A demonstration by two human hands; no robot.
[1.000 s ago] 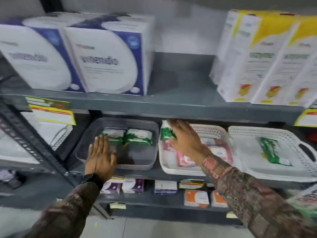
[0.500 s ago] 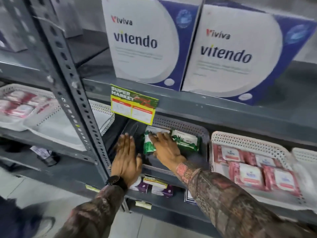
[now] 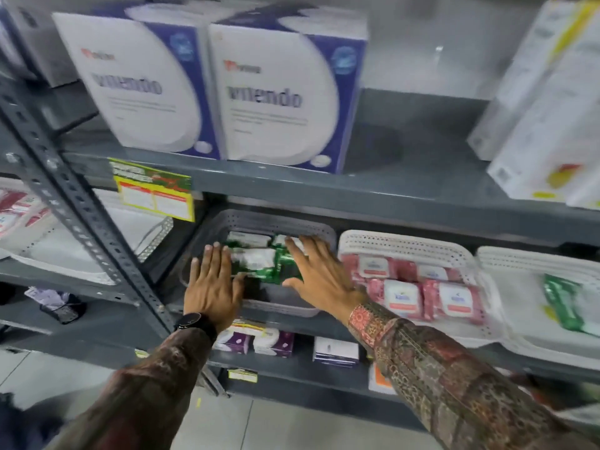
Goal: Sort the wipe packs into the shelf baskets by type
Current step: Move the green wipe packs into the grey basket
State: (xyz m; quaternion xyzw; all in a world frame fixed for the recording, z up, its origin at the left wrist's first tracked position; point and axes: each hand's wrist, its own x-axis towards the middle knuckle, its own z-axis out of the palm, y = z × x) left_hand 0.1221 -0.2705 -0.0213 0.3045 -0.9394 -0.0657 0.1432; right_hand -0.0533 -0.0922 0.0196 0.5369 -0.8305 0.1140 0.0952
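Head view — three green packs (image 3: 259, 266), grey basket (image 3: 276, 222); four pink (image 3: 402, 295).

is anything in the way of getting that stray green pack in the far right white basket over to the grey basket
Nothing blocks the green pack; it lies uncovered in the white basket. The grey basket is open-topped, though both hands rest over its packs.

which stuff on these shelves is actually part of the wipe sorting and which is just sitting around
Part of the job:
- green wipe packs in the grey perforated basket, under the left hand and right hand
- pink wipe packs in the white perforated basket
- lone green pack in the far-right white basket

Just lying about:
- blue-and-white cartons above
- small purple boxes below
- yellow price tag
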